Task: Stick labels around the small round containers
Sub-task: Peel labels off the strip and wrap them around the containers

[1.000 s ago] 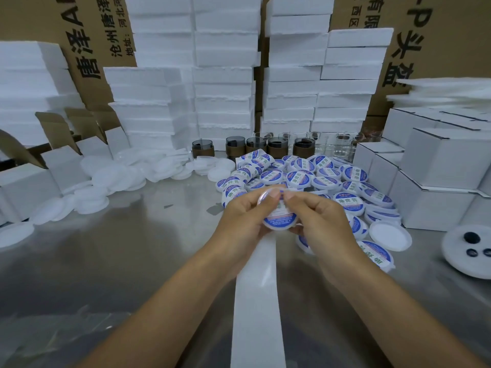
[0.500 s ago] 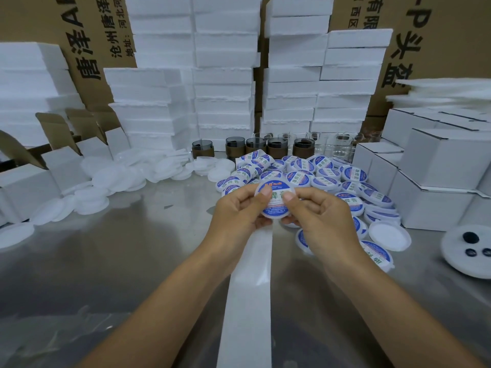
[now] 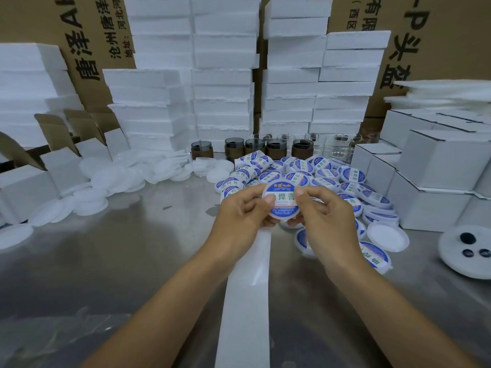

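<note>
While both hands sat mid-frame, plain lids [image 3: 111, 181]: white heap at 9 o'clock.
Left hand [image 3: 244, 211]: thumb and curled fingers pinched container's 9 o'clock edge.
Container [image 3: 284, 208]: round, blue-white label facing camera, held above table [image 3: 132, 261].
Backing strip [image 3: 247, 301]: white, ran toward 6 o'clock.
Right hand [image 3: 326, 216]: pinched container's 3 o'clock edge.
Labelled pile [image 3: 318, 168]: 1 o'clock, just behind hands.
White boxes [image 3: 435, 166]: 3 o'clock.
</note>
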### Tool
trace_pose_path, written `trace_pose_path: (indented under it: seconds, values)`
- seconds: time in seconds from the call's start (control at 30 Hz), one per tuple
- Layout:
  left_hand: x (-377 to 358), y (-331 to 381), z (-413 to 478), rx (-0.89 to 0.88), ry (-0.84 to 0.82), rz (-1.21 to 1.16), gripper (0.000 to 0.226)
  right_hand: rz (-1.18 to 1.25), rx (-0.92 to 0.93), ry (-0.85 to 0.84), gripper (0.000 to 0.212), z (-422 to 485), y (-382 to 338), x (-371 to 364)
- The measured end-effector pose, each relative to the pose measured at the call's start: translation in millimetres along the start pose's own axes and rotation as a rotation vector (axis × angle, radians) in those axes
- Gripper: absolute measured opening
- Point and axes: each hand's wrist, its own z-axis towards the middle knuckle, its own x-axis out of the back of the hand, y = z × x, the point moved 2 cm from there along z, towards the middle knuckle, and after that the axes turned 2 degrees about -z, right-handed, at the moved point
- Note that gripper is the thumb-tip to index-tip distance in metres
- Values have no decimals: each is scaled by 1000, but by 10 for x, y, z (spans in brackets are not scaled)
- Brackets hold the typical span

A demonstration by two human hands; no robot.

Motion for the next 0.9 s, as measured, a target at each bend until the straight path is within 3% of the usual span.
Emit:
trace_pose_path:
  seconds: [0.1, 0.17, 0.53, 0.73, 0.9]
  values:
    - [33, 15, 4, -1, 56, -8, 27, -43, 59, -94, 3, -33, 3, -32]
    - [47, 17, 8, 15, 93, -37, 28, -89, 73, -168, 20, -61, 31, -67]
    - [68, -33, 19, 11, 104, -24, 20, -10, 95, -242, 25, -20, 68, -81]
    - [94, -60, 53, 42, 142, -64, 14, 13, 34, -97, 13, 55, 97, 38]
    - [270, -28, 122, 37, 363, -132, 16, -339, 63, 181, 8, 229, 183, 381]
